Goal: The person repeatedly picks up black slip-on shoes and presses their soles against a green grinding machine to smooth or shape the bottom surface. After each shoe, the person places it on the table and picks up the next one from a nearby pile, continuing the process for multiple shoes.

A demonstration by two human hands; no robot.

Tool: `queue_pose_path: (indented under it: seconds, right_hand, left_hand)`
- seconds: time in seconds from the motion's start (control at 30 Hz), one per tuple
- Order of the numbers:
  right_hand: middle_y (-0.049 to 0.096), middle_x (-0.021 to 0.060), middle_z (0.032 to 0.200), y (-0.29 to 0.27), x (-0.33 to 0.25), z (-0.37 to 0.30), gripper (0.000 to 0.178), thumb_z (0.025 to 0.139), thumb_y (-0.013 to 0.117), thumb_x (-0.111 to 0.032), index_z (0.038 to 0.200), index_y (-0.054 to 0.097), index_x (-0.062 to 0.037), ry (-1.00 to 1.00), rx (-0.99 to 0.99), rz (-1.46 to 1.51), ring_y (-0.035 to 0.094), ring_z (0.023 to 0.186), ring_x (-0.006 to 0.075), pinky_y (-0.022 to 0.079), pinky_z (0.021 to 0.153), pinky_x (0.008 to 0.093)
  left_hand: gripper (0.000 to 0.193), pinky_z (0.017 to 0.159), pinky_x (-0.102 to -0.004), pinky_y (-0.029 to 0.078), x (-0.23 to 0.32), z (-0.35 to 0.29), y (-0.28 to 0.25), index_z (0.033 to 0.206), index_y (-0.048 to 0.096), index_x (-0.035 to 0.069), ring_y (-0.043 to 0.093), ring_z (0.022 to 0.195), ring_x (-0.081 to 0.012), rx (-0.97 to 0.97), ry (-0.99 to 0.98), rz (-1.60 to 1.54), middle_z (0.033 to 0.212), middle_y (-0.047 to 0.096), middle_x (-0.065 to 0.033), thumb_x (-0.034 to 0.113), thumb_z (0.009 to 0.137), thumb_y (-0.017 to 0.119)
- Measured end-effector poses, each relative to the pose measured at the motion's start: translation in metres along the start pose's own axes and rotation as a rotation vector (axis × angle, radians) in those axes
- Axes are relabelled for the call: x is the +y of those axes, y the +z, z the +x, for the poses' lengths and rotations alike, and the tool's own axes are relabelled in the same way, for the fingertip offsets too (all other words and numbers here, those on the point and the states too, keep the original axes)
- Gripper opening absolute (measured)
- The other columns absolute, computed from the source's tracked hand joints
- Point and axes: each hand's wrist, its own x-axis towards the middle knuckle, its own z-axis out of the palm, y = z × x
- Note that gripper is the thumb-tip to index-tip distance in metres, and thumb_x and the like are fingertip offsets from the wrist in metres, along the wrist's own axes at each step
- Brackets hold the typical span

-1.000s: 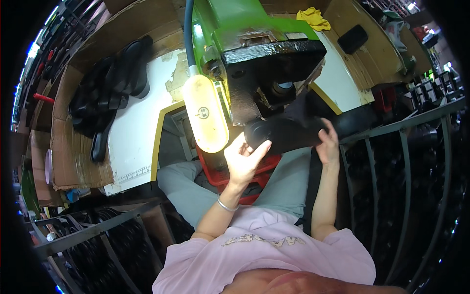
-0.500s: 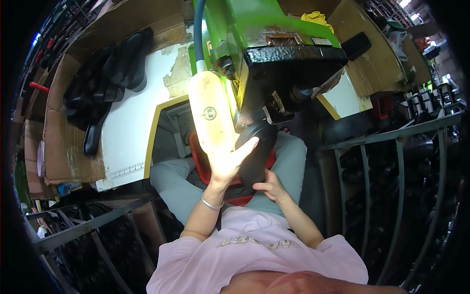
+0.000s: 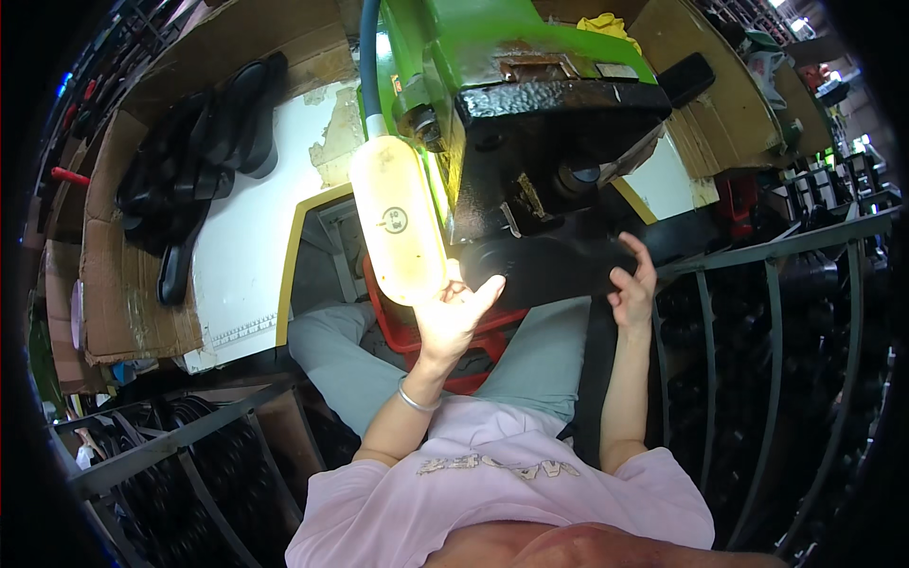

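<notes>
A black shoe sole (image 3: 554, 270) lies crosswise beneath the dark head of a green machine (image 3: 559, 104). My left hand (image 3: 453, 317) grips its left end, thumb on top, the other fingers partly hidden behind a glowing yellow lamp (image 3: 398, 222). At the sole's right end is my right hand (image 3: 632, 289), its fingers bent and spread apart; whether the fingertips touch the sole is hard to make out against the dark background. Part of the sole's outline merges with the machine's shadow.
Black soles (image 3: 194, 151) are piled in a cardboard box (image 3: 104, 293) on the white table (image 3: 241, 275) at left. Below my hands stands a red basket (image 3: 390, 322). Metal racks (image 3: 781, 246) (image 3: 170, 440) flank me. A yellow cloth (image 3: 611, 30) lies at back right.
The sole has turned from pointing toward me to lying crosswise. My right hand has moved right and away from me, its fingers opening. My left hand stays near the lamp.
</notes>
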Motion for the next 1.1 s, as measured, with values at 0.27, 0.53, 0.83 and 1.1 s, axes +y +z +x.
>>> queue_pose_path:
  seconds: [0.27, 0.53, 0.83, 1.1]
  right_hand:
    - [0.045, 0.0133, 0.131, 0.031, 0.002, 0.025, 0.061, 0.073, 0.070, 0.003, 0.130, 0.049, -0.0002, -0.096, -0.126, -0.010, 0.061, 0.077, 0.0099, 0.045, 0.043, 0.0190]
    - [0.065, 0.0115, 0.103, 0.003, 0.011, 0.014, 0.059, 0.078, 0.070, -0.003, 0.133, 0.048, 0.0038, -0.058, -0.012, 0.119, 0.064, 0.072, 0.0144, 0.048, 0.045, 0.0221]
    - [0.064, 0.0093, 0.108, 0.030, -0.065, 0.055, 0.055, 0.076, 0.072, -0.008, 0.127, 0.055, 0.0033, -0.233, -0.076, -0.184, 0.064, 0.076, 0.0092, 0.043, 0.041, 0.0163]
    - [0.062, 0.0092, 0.112, 0.068, -0.066, 0.054, 0.061, 0.073, 0.078, -0.014, 0.127, 0.055, 0.0031, -0.203, -0.184, -0.220, 0.061, 0.077, 0.0080, 0.042, 0.044, 0.0150]
  left_hand:
    - [0.028, 0.085, -0.0282, 0.051, 0.023, 0.000, -0.017, 0.109, 0.058, -0.004, 0.062, 0.089, -0.0145, 0.082, 0.031, 0.104, 0.100, 0.064, -0.0084, -0.007, 0.083, 0.065]
    - [0.025, 0.079, -0.0220, 0.049, 0.001, 0.008, -0.004, 0.106, 0.061, -0.003, 0.059, 0.086, -0.0091, -0.012, 0.020, 0.141, 0.097, 0.064, -0.0052, 0.000, 0.084, 0.071]
    - [0.023, 0.076, -0.0225, 0.050, 0.001, 0.013, 0.001, 0.106, 0.061, -0.005, 0.060, 0.082, -0.0093, 0.046, 0.095, 0.142, 0.094, 0.065, -0.0061, -0.007, 0.084, 0.066]
    - [0.030, 0.085, -0.0275, 0.049, 0.037, 0.013, -0.030, 0.110, 0.064, -0.005, 0.063, 0.091, -0.0133, -0.099, 0.055, 0.230, 0.099, 0.069, -0.0083, -0.002, 0.081, 0.071]
